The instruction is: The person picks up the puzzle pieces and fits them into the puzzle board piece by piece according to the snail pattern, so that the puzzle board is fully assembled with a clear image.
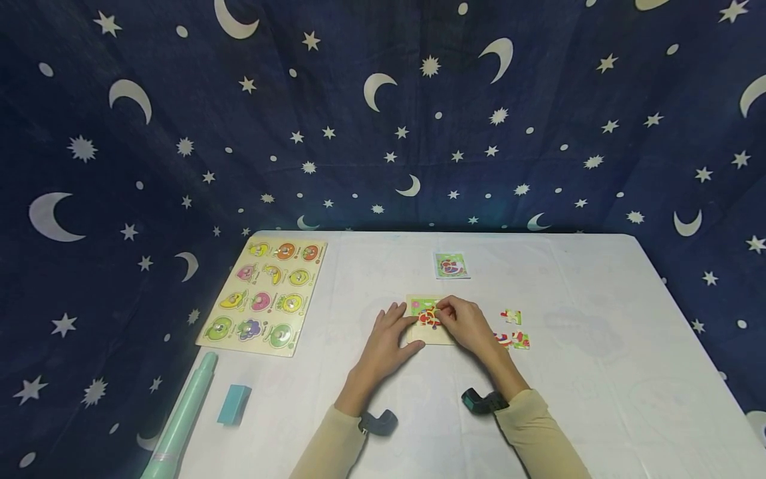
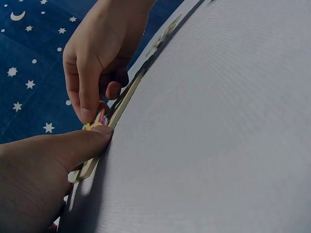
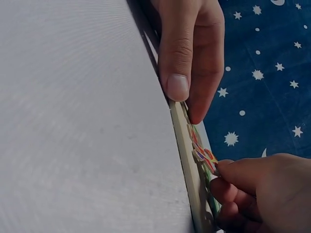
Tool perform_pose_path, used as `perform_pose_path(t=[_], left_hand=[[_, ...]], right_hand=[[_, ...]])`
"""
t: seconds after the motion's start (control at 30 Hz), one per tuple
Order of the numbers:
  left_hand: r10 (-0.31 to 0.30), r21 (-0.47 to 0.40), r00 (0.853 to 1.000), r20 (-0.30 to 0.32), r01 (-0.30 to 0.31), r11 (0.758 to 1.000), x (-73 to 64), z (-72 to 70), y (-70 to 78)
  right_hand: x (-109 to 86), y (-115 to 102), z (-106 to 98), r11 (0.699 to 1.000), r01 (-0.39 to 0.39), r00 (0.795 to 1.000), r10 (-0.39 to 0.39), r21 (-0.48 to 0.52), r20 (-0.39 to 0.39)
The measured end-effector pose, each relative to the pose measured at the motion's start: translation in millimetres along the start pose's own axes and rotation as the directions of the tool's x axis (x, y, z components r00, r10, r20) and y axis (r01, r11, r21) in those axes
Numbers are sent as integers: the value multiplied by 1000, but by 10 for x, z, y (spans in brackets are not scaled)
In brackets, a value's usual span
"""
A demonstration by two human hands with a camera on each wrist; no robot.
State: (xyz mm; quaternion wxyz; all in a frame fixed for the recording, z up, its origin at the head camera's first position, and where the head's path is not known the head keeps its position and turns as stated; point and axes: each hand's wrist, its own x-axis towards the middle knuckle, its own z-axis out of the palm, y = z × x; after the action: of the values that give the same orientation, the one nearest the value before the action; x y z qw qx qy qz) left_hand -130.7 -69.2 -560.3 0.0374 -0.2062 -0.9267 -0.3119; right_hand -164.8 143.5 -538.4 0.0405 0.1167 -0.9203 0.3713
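Observation:
A small wooden puzzle board with a green picture lies on the table, a few jigsaw pieces set in it. My left hand rests at its left edge, fingers extended; the left thumb is close along the board's near side. Thumb and forefinger of my right hand pinch a red and yellow puzzle piece, held tilted over the board. The right hand covers the board's right part in the head view. Loose puzzle pieces lie right of the board, some partly behind the right wrist.
A fruit puzzle board lies at the table's left. Nearer are a light blue block and a mint-green tube-like object along the left edge. A small picture card lies behind the puzzle board. A dark starry cloth hangs behind the table.

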Motion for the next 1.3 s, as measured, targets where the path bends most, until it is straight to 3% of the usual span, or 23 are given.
perform_pose_path(t=[0.7,1.3], left_hand=[[-9,7,1000,20,9,1000,-7,-15,11],[-18,27,999,28,17,999,4,-18,13]], right_hand=[[-46,18,6,994,84,993,-77,-71,92],[-42,-4,18,993,36,992,-23,-112,121]])
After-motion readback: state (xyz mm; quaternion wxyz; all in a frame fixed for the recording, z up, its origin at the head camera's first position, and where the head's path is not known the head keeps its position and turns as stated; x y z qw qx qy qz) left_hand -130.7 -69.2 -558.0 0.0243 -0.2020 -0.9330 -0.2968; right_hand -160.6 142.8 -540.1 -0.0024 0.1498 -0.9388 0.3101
